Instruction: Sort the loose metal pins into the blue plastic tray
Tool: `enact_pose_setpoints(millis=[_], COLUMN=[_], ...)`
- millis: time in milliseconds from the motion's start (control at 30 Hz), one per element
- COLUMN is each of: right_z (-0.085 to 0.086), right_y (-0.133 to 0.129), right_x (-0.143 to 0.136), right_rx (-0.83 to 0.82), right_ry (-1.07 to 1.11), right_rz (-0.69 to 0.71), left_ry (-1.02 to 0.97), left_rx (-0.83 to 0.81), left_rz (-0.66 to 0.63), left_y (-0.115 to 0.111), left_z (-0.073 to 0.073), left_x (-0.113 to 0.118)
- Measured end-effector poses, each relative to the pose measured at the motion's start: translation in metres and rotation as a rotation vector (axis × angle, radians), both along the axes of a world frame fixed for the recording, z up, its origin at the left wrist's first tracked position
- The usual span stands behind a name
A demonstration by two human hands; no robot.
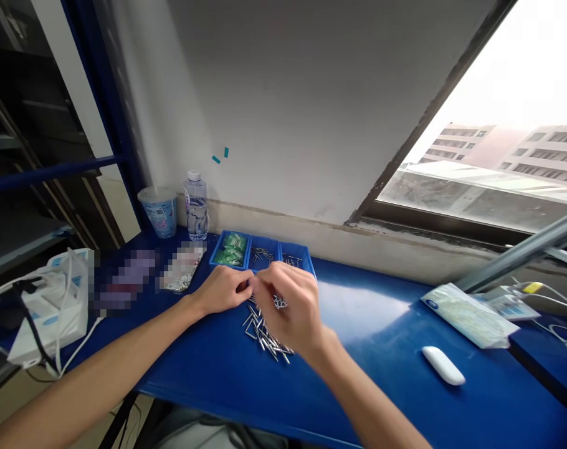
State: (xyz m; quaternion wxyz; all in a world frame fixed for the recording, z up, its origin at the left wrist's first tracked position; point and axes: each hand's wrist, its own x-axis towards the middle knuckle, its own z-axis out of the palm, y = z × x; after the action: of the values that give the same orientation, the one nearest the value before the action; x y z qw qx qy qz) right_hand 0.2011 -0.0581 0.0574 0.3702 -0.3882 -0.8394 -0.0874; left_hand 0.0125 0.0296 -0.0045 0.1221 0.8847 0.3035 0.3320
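Note:
Both hands meet in front of three blue bins. My left hand (224,289) is closed, thumb and index finger pinched together near my right fingertips; what it holds is too small to tell. My right hand (290,305) is curled above a loose pile of slim metal pins (265,337), its fingers pressed together and their tips partly hidden. Green packets fill the left blue bin (212,259). Dark metal pieces (261,254) lie in the middle bin, and similar ones (291,260) in the right bin, partly behind my right hand.
On the blue table (358,368) are a white case (443,365), a tissue pack (470,315), a bottle (196,209), a paper cup (160,213) and a white power strip (54,312) with cables. A wall and window stand behind.

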Motion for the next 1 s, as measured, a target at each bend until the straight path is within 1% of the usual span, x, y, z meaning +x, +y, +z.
enact_pose_setpoints(millis=[67, 167, 233, 300, 367, 533, 767, 900, 1000], right_z=[-0.006, -0.033, -0.051, -0.062, -0.064, -0.063, -0.075, -0.077, -0.075], right_y=[0.014, 0.028, 0.03, 0.029, 0.028, 0.025, 0.029, 0.03, 0.028], right_x=[0.015, 0.033, 0.037, 0.037, 0.036, 0.038, 0.036, 0.036, 0.036], right_rx=[-0.014, -0.024, -0.05, -0.07, -0.086, -0.136, -0.13, -0.133, -0.117], right_ry=[-0.003, -0.068, -0.05, -0.023, -0.011, 0.025, 0.049, 0.048, 0.055], right_rz=[-0.017, -0.036, -0.064, -0.084, -0.074, -0.03, -0.029, -0.032, -0.031], left_ry=[0.002, -0.005, -0.019, -0.038, -0.054, -0.037, -0.046, 0.011, 0.075], left_rx=[0.015, 0.021, 0.017, 0.026, 0.048, 0.065, 0.045, -0.021, -0.031], left_rz=[-0.007, -0.011, -0.018, -0.038, -0.067, -0.104, -0.137, -0.164, -0.19], left_y=[0.001, 0.002, 0.002, 0.002, 0.001, -0.001, -0.001, -0.001, -0.002], left_z=[-0.001, 0.0, 0.001, 0.002, 0.003, 0.003, 0.003, 0.007, 0.011], left_x=[0.0, -0.001, -0.001, -0.002, -0.001, 0.0, 0.0, -0.001, -0.002])
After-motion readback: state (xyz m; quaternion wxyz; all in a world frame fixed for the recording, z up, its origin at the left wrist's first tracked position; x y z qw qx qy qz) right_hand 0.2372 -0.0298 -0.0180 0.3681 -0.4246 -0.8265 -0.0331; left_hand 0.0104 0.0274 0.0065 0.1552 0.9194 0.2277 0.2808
